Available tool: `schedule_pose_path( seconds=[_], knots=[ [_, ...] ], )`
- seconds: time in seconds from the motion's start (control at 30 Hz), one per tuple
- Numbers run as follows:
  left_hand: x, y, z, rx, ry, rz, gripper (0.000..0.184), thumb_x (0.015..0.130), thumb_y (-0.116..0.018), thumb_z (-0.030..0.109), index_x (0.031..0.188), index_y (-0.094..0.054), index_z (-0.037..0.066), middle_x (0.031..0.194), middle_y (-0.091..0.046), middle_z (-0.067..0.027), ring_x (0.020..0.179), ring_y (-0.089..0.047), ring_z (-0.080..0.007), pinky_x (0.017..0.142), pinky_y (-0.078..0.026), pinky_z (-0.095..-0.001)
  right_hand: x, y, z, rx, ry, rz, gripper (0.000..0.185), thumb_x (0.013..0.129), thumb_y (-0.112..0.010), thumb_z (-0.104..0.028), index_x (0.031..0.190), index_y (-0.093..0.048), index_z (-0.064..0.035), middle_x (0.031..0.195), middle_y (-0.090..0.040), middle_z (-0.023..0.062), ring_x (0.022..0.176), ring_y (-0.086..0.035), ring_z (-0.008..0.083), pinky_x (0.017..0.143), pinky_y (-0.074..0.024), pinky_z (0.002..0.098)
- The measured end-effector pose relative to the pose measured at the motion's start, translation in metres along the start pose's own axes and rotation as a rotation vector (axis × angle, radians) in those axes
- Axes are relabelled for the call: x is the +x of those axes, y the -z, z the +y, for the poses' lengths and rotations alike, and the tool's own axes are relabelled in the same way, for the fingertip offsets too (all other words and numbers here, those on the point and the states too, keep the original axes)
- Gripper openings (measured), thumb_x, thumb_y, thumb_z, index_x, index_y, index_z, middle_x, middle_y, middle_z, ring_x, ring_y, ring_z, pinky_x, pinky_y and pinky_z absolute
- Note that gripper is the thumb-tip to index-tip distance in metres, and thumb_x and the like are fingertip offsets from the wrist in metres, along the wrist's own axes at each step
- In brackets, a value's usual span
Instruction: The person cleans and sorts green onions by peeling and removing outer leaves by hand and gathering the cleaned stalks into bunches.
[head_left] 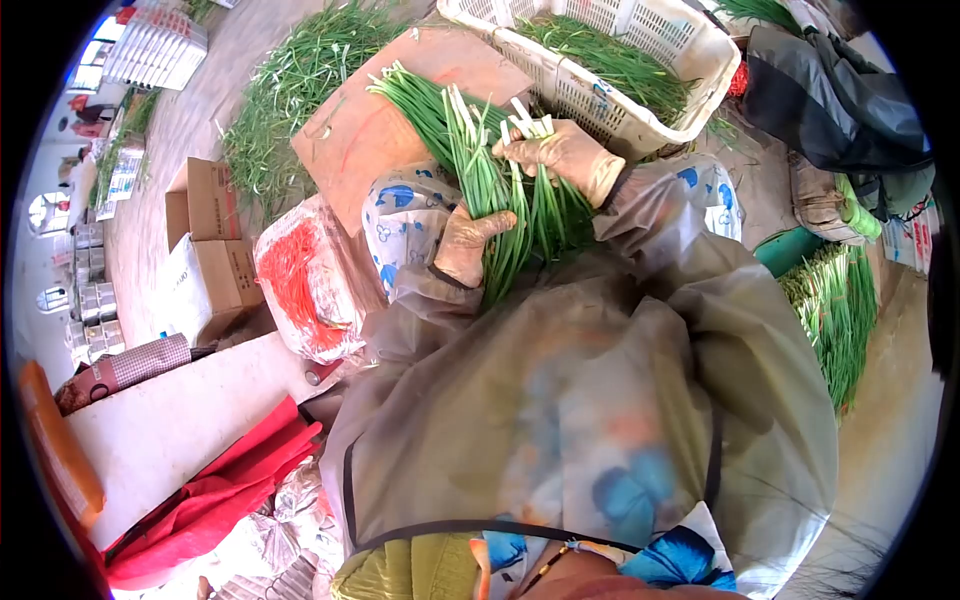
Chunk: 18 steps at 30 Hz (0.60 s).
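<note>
Smock (540,400): translucent and grey, nearest our view; it lies on the near side of all our fingers.
Open box (215,205): cardboard, well to the left of our left fingers.
Loose greens (290,115): a tangled heap on the floor, beyond and left of our left fingers.
Red strands (300,275): spread over a pale bag (347,262), left of our left fingers and apart from them.
Flat board (345,150): just beyond our left fingers, bearing part of the leafy stock.
Left hand (463,248): gloved in tan, its fingers narrowed round the green lengths, with the thumb laid across them.
Green stems (480,165): within and between both sets of our fingers, pale ends pointing away from us; more lie beyond the left fingers, over the board.
Stage: we judge it partway; a handful is gathered, its pale ends uneven, and we see no strand around it. Unsorted material remains.
Right hand (575,160): also gloved, its fingers closed on a smaller portion near the pale ends.
White crate (560,75): beyond our right fingers, holding further long greens (620,70).
Stacked greens (845,320): right of our right fingers, well apart, more evenly laid; whether bound, we cannot tell.
</note>
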<state>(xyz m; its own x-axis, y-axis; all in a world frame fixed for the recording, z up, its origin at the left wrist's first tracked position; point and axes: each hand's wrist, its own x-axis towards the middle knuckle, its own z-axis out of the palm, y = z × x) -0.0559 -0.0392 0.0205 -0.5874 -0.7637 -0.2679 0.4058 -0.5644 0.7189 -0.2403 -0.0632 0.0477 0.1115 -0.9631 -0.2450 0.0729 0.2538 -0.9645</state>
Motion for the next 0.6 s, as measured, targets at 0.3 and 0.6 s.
schedule_pose_path(
  seconds=[0.3,0.6],
  knots=[
    [0.017,0.008,0.008,0.183,-0.231,0.054,0.041,0.067,-0.070,-0.005,0.104,-0.053,0.004,0.092,-0.060,-0.0030,0.081,-0.057,-0.0135,0.072,-0.046,-0.0243,0.005,-0.018,0.006,-0.043,0.041,0.010,0.023,0.071,-0.073,-0.018,0.083,-0.060,-0.0044,0.070,-0.057,-0.0007,0.059,-0.047,0.0075,0.054,-0.0385,0.0215],
    [0.019,0.012,-0.001,0.110,-0.256,0.017,0.039,0.070,-0.068,-0.004,0.104,-0.053,0.006,0.087,-0.057,0.0014,0.074,-0.052,-0.0092,0.066,-0.043,-0.0216,0.000,-0.011,0.014,-0.023,-0.052,-0.006,0.023,0.072,-0.071,-0.021,0.083,-0.059,-0.0040,0.062,-0.055,0.0013,0.054,-0.049,0.0095,0.048,-0.0379,0.0230]
  ],
)
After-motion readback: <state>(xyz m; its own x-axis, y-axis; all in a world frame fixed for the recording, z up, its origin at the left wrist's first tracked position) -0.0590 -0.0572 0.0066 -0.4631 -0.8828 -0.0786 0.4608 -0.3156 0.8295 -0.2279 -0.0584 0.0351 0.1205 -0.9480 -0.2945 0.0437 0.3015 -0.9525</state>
